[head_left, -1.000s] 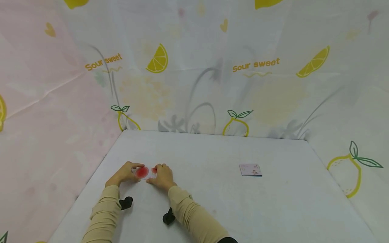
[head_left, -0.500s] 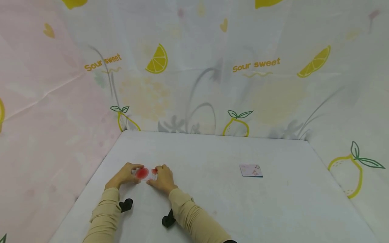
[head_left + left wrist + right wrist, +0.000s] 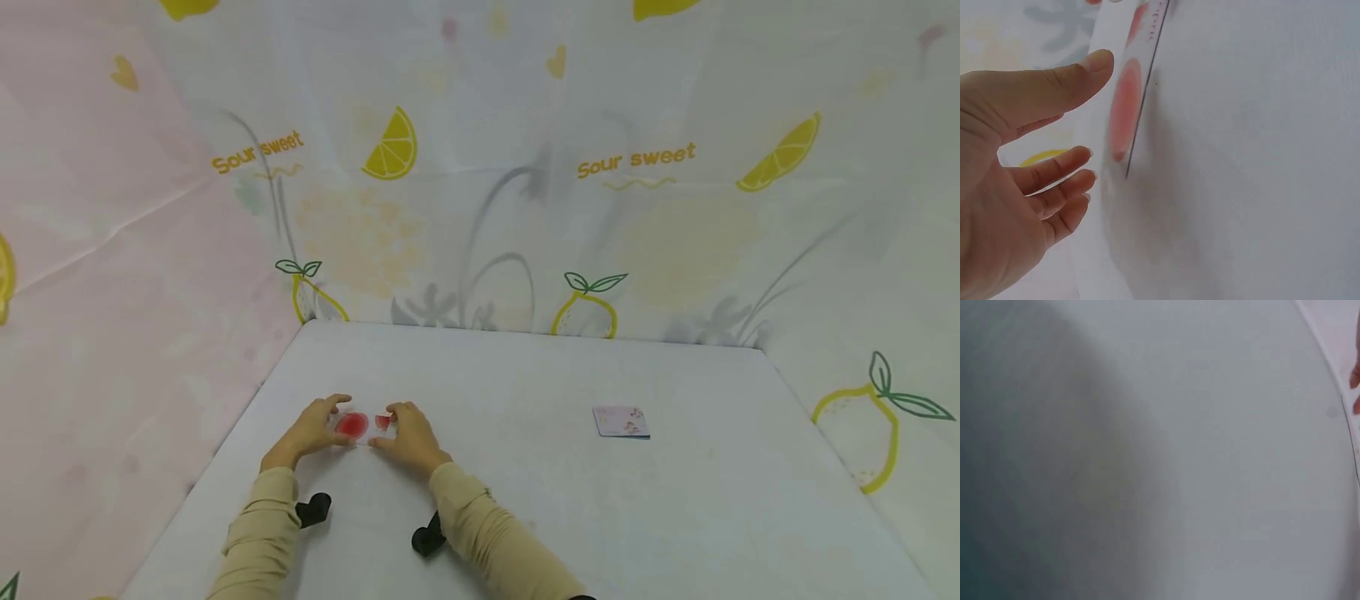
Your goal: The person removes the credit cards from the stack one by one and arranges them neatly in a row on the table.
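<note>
A pale card (image 3: 352, 426) with a red round print and a second red patch lies on the white table between the two hands. In the left wrist view, the left hand (image 3: 1029, 137) is beside the near end of the same card (image 3: 1125, 106), its thumb and fingers spread apart and not gripping it. At the card's other end, the right hand (image 3: 408, 437) has its thumb and fingers parted around the corner. Whether a fingertip still touches there is too small to tell. The right wrist view shows mostly tabletop and a blurred dark shape.
Farther right on the table (image 3: 510, 475) lies a small stack of pinkish printed cards (image 3: 621, 422), a bluish edge showing beneath. A lemon-patterned cloth (image 3: 480, 208) hangs behind and along both sides. Black wrist-worn pieces (image 3: 428, 537) stick out below the sleeves.
Both hands have loosened from the card's ends, thumbs and fingers spreading. The right hand has shifted slightly right, so more of the card shows. The card stack has not moved.
</note>
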